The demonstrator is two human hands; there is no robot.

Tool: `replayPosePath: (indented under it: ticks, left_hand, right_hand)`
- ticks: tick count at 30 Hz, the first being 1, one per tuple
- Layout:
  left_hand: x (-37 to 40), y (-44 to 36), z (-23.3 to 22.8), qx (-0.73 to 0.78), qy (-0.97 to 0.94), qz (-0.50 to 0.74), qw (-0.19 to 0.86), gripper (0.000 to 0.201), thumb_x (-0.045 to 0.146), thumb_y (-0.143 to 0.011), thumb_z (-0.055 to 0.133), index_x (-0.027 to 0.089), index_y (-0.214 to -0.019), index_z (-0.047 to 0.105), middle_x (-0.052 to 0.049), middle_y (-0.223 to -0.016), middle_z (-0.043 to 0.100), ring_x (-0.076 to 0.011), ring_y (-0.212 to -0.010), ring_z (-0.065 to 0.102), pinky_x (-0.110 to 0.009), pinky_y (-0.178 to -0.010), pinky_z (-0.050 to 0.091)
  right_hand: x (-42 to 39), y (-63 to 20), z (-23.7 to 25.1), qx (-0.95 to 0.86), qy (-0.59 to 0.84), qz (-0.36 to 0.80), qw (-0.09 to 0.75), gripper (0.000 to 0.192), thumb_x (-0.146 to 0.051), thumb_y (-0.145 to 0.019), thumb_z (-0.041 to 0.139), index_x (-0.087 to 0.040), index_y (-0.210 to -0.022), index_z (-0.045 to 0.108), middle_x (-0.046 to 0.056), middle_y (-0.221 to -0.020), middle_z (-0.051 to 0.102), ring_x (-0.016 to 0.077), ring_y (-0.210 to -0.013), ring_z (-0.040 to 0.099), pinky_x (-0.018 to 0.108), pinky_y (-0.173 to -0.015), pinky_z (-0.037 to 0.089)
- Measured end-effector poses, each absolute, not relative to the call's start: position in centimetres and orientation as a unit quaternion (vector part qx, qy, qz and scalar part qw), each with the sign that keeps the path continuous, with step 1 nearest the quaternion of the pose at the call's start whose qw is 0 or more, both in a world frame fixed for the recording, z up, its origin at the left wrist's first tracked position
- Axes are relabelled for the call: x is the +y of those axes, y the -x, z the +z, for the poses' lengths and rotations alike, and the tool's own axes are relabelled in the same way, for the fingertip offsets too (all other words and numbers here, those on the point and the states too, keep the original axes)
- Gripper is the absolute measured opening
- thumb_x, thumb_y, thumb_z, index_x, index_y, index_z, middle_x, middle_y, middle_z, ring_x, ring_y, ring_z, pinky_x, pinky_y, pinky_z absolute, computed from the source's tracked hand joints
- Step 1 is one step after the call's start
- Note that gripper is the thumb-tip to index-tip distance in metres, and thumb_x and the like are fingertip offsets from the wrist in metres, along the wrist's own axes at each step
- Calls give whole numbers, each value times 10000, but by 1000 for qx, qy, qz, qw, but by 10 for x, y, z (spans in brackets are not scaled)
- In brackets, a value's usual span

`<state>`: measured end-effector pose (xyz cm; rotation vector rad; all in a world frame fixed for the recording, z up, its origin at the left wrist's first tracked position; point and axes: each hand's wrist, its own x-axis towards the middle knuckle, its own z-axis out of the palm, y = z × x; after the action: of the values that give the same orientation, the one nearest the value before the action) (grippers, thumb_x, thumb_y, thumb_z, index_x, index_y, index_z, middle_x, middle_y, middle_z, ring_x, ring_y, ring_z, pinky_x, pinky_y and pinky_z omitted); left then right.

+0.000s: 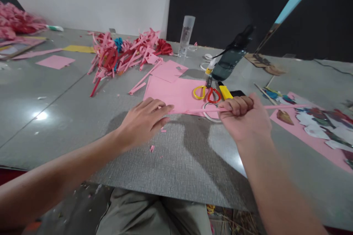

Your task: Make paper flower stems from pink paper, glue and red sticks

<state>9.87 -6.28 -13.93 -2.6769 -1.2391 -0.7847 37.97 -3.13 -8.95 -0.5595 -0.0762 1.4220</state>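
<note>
A thin rolled pink paper stick (275,107) is clamped in the fisted right hand (244,115), near the desk's (82,117) front edge. The left hand (143,119) lies flat, fingers apart, pressing the pink sheet (176,93). Many cut strips (124,53) are heaped toward the far edge; this sheet remains mostly whole.

You see a pink paper sheet (176,93), scissors (206,93) with yellow and red handles, a yellow cutter (225,92), and a grey woven-textured tabletop (82,117).

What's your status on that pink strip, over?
Right hand fisted on pink strip. Left hand flat, fingers pinning its other end at the pink sheet. Scissors and tape ring lie just behind the strip.
</note>
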Motion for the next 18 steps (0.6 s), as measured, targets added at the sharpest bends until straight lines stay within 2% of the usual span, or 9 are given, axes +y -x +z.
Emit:
replayPosePath:
  ticks: [3, 10, 18]
  left_hand:
    - [-61, -99, -139, -391, 866, -308, 44, 240, 306, -1026, 594, 212, -1209, 719, -89, -1142, 724, -217, -1047, 645, -370, -905, 534]
    - [-57, -98, -143, -367, 826, -428, 15, 137, 187, -983, 656, 218, -1045, 774, -30, -930, 738, -156, -883, 639, -315, -815, 519]
    - [-56, -98, -141, -444, 791, -402, -125, 93, 108, -920, 697, 187, -932, 746, -24, -933, 738, -151, -894, 668, -292, -805, 503]
  right_hand:
    - [-35, -371, -91, -41, 249, 652, 715, 488, -344, -1097, 338, -235, -678, 114, -86, -540, 113, 101, -420, 180, 256, -427, 308]
    - [-46, -355, -90, -83, 246, 655, 709, 491, -328, -1101, 349, -233, -681, 113, -81, -559, 116, 101, -434, 212, 256, -443, 343]
    - [-55, -343, -89, -155, 262, 643, 703, 541, -365, -1097, 390, -217, -662, 105, -65, -542, 155, 107, -466, 240, 255, -497, 405]
